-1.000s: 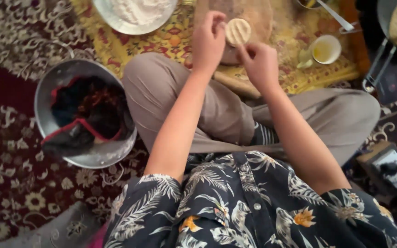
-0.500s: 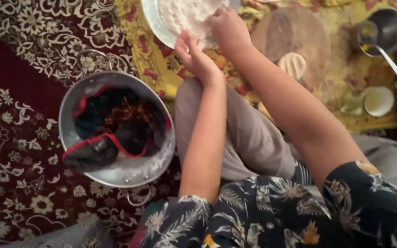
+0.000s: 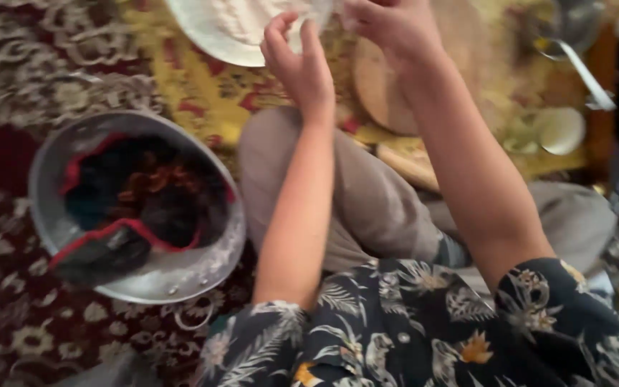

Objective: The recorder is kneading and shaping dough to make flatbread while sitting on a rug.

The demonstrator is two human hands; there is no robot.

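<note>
The left hand (image 3: 299, 61) is raised with fingers loosely spread, gripping nothing, its fingertips at the near rim of the flour plate (image 3: 213, 32). The right hand (image 3: 388, 25) sits just to the right of that plate with fingers curled; blur hides whether it pinches anything. Beneath the right hand, right of the plate, lies the round wooden board (image 3: 385, 89). Below and left of the plate stands a metal basin (image 3: 180, 276) with dark cloth inside.
</note>
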